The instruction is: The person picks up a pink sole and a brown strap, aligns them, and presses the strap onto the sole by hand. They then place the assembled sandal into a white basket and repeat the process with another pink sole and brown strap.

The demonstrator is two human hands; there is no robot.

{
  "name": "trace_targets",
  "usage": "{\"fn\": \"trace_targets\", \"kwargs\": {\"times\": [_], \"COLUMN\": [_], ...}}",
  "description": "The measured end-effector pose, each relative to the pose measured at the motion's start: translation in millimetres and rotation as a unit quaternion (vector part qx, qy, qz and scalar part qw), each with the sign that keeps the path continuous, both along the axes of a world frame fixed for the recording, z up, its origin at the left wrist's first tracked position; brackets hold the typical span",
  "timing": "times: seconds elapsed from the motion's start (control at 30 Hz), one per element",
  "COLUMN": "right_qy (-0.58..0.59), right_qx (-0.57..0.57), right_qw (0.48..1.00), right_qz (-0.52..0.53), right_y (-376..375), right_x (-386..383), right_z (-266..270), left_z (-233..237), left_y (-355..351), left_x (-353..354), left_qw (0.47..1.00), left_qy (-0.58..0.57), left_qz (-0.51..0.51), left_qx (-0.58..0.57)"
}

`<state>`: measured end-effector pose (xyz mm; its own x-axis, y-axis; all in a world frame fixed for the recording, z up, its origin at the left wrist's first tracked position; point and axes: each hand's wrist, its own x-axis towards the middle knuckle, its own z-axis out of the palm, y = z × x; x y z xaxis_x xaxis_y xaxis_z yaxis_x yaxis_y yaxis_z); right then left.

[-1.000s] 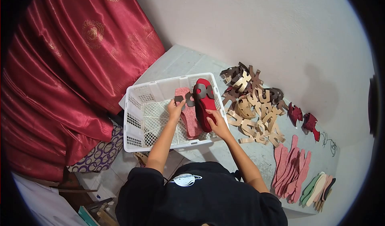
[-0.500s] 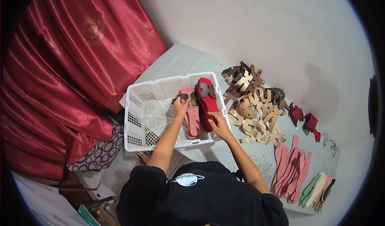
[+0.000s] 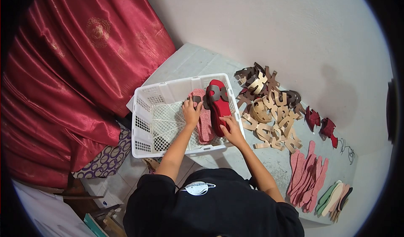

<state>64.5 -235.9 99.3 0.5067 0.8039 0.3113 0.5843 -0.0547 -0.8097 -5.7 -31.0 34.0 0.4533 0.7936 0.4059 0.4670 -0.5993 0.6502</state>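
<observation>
In the white basket lies a pink speckled sole with a dark brown strap across its upper part. My left hand is at this strap, fingers bent around it and over the sole's edge. Beside the sole, to the right, a red sandal with a dark H-shaped strap leans along the basket's right side. My right hand grips the sandal near its heel end, thumb and forefinger at its edge. The undersides of the sole and sandal are hidden.
On the grey table, right of the basket, lies a heap of beige straps and dark brown straps. Further right are red straps, pink soles and coloured soles. A red curtain hangs left.
My left hand has turned and shifted slightly, its fingers now spread over the strap, which sits closer on the pink sole. My right hand stays at the red sandal's heel end.
</observation>
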Motion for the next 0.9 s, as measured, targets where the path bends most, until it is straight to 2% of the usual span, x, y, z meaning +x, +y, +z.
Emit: {"fn": "trace_targets", "kwargs": {"times": [0.03, 0.07, 0.13, 0.17, 0.23, 0.27, 0.33, 0.37, 0.43, 0.7, 0.77, 0.9], "right_qy": [0.006, 0.006, 0.008, 0.009, 0.02, 0.021, 0.013, 0.014, 0.008, 0.022, 0.022, 0.022], "right_qx": [0.003, 0.003, 0.004, 0.005, 0.002, 0.002, 0.01, 0.01, 0.011, 0.012, 0.013, 0.013], "right_qw": [1.0, 1.0, 1.0, 1.0, 1.0, 1.0, 1.0, 1.0, 1.0, 1.0, 1.0, 1.0], "right_qz": [0.001, 0.001, 0.002, 0.002, 0.004, 0.002, 0.004, 0.003, 0.004, 0.006, 0.004, 0.001], "right_y": [0, 0, 0, 0, -1, -1, -1, -2, -2, -2, -3, -3], "right_x": [0, 1, 1, 1, 1, 2, 2, 2, 2, 4, 4, 5], "right_z": [1, 1, 0, -1, 0, -1, -3, -4, -3, -7, -8, -9], "left_z": [4, 9, 9, 6, -16, -26, -35, -41, -32, -33, -39, -39], "left_y": [-4, -6, -8, -8, -3, 2, 9, 11, 8, 8, 15, 22], "left_x": [-1, -2, -4, -5, -2, 0, 2, 2, 1, 1, -2, -13], "left_qw": [0.997, 0.997, 0.984, 0.984, 0.98, 0.98, 0.996, 0.996, 0.992, 0.989, 0.986, 0.985], "left_qy": [0.07, 0.07, 0.166, 0.167, 0.143, 0.143, -0.056, -0.055, -0.098, -0.111, -0.086, -0.069], "left_qz": [0.031, 0.031, 0.063, 0.063, 0.13, 0.129, 0.058, 0.057, -0.024, -0.038, -0.045, -0.07], "left_qx": [0.002, 0.002, 0.013, 0.014, 0.048, 0.048, -0.034, -0.034, -0.073, -0.093, -0.139, -0.141]}}
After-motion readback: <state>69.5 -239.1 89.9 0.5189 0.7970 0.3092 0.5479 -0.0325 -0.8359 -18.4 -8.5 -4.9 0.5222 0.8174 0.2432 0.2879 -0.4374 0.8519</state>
